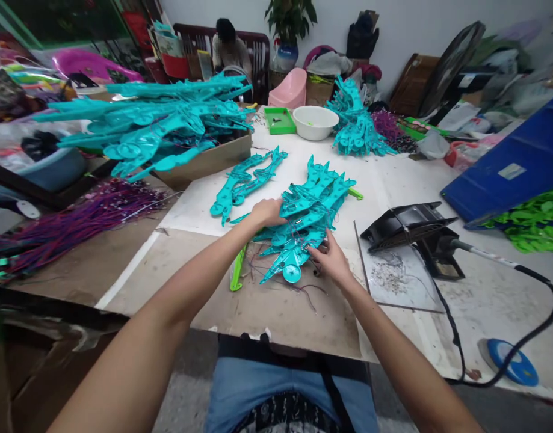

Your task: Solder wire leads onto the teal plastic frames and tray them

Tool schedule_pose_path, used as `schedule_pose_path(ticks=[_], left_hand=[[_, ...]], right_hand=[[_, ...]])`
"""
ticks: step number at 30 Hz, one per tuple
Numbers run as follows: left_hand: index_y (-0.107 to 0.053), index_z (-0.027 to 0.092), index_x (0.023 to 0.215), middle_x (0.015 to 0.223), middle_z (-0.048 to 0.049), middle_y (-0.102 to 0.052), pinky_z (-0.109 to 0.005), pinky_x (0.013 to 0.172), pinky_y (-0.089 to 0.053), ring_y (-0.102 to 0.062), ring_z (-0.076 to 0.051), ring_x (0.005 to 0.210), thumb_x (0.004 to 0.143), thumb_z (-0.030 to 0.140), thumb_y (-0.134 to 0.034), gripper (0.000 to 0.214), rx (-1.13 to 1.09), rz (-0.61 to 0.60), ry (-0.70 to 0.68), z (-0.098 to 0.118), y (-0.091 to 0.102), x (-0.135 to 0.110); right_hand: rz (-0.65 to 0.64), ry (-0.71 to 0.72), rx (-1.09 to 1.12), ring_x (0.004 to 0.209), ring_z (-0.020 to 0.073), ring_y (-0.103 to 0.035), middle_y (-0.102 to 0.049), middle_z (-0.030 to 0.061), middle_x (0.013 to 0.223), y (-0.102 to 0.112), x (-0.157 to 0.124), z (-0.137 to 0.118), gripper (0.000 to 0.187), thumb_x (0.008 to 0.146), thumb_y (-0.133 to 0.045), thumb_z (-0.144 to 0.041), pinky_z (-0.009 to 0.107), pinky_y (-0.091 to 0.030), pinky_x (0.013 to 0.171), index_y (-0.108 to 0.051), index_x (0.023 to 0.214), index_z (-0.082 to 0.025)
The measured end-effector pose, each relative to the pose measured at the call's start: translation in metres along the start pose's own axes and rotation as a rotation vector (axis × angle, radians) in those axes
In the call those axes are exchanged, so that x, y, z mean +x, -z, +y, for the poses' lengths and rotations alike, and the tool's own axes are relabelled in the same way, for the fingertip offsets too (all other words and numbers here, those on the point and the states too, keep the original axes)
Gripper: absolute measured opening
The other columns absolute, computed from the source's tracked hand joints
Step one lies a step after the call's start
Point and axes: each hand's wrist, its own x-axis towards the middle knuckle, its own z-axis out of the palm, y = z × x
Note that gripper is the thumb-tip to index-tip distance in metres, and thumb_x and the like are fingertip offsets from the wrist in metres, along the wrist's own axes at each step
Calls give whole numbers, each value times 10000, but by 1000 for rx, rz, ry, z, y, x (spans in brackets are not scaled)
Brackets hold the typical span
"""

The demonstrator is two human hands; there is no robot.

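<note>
A stack of teal plastic shell parts (319, 198) lies in front of me, with thin dark and red wires running across it. My left hand (268, 211) grips the stack's left edge, its fingertips partly hidden behind the parts. At the lower right edge, my right hand (331, 260) has thumb and fingers closed around the side of the stack, near the wires. A round cup-like end of one teal part (292, 273) faces me. Bright green plastic strips (237, 269) stick out from under the stack.
Two teal parts (244, 183) lie behind my left hand. A teal heap (168, 126) fills a cardboard box (208, 162) at left, beside bundled wires (91, 216). At right are a black fan unit (405, 225), a soldering iron (479, 251) and solder spool (511, 361). A person sits behind.
</note>
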Motion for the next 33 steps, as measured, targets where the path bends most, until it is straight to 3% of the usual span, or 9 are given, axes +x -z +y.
schedule_pose_path(ticks=[7,12,17,21,27,33], left_hand=[[-504,158,1355,1282,-148,-626,-332,914,-486,-607,-295,1162,821,440,-605,612,10,41,22,-9,1,12],[-503,152,1350,1273,-145,-629,-329,890,-494,-609,-300,1149,820,476,-606,630,-9,42,30,-13,3,14],[-531,153,1329,1261,-142,-630,-335,894,-492,-599,-306,1153,814,440,-619,596,-24,51,27,-14,5,13],[-555,161,1285,1258,-135,-628,-355,884,-502,-600,-313,1144,824,415,-609,529,-33,121,18,-13,9,8],[-537,182,1300,1287,-110,-614,-358,894,-501,-579,-299,1179,833,386,-618,515,-38,272,-2,-11,17,-12],[-509,184,1331,1273,-112,-614,-370,896,-504,-573,-294,1185,838,383,-632,545,-35,363,-5,-14,32,-64]], right_hand=[[-40,-16,70,1028,224,-656,-664,75,1215,-10,29,-12,747,793,-672,-421,375,-550,885,-377,1450,-221],[-63,-79,-163,857,230,-661,-689,106,1054,11,35,-17,770,774,-673,-483,383,-543,798,-437,1427,-149],[138,127,-341,790,202,-630,-660,102,976,45,33,-20,455,834,-566,-439,363,-517,774,-659,1177,-155],[154,205,-327,791,203,-633,-670,91,948,51,33,-20,366,844,-547,-418,359,-521,758,-702,1068,-174],[164,257,-293,797,206,-642,-693,99,965,47,21,-19,334,864,-541,-420,356,-538,731,-717,1007,-175],[189,379,-313,816,200,-645,-685,89,949,59,-4,-23,275,906,-536,-363,325,-543,671,-706,1002,-170]])
